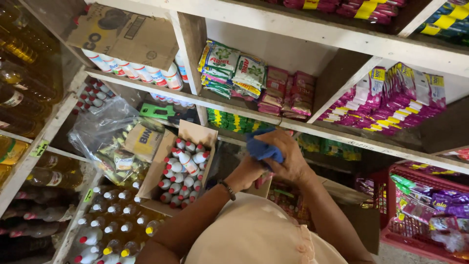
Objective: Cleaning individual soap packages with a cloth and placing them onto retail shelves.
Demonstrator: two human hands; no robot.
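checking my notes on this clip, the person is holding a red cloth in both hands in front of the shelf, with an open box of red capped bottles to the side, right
Not quite: the cloth is blue, not red. The head view shows it bunched between the left hand and the right hand in front of the shelf. The rest holds: the open box of red capped bottles sits beside the hands.

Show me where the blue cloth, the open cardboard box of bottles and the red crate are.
blue cloth [263, 148], head view, on its middle fold.
open cardboard box of bottles [194, 130], head view, on its rear flap.
red crate [409, 228], head view, on its mesh wall.
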